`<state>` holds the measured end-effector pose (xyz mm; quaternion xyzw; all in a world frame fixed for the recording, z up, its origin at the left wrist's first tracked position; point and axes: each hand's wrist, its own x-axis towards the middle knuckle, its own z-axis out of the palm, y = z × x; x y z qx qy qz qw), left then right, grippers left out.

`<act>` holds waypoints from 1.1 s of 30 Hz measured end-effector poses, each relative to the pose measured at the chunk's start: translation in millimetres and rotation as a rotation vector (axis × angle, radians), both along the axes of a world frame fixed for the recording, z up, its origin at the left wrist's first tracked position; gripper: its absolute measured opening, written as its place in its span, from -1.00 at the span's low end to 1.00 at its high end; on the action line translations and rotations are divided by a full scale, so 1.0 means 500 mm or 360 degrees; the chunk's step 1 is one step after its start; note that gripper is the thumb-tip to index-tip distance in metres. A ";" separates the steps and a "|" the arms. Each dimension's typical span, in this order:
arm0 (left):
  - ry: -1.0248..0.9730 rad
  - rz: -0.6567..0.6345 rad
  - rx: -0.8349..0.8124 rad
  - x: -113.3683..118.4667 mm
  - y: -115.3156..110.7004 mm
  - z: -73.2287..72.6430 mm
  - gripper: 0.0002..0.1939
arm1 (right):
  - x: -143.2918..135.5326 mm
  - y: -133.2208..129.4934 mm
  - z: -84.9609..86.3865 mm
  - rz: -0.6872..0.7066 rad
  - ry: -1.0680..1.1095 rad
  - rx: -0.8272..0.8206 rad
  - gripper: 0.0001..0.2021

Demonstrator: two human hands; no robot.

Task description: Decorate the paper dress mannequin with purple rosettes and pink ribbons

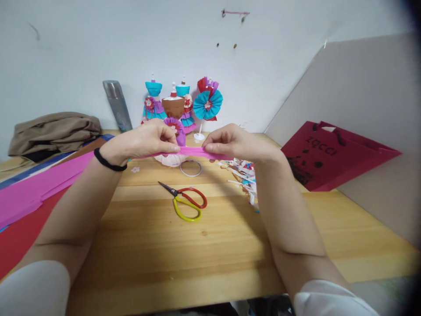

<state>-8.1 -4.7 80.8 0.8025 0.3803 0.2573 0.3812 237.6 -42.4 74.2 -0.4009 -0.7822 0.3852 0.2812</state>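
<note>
A narrow pink paper strip [192, 152] is stretched level between my hands, above the wooden table. My left hand [153, 139] pinches its left part between thumb and fingers. Further right, my right hand [226, 142] pinches the other part the same way. Below the strip lie scissors [177, 193] with one red and one yellow handle, blades pointing up-left. A thin white ring [191, 168] rests just under the strip. Behind my hands stand small paper dresses [173, 106] on stands, partly hidden by my left hand, and a blue paper flower [208, 105].
Pink paper sheets [42, 188] and a red sheet [29, 228] lie at the left. Brown cloth [55, 131] and a grey bottle [117, 105] are at the back left. Paper scraps [246, 175] lie beside my right forearm. A red bag [329, 158] leans at the right.
</note>
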 end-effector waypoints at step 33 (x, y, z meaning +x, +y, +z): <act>0.0312 -0.0348 0.0159 -0.010 0.017 0.004 -0.83 | 0.032 0.026 -0.009 0.0121 -0.0075 0.0036 -0.78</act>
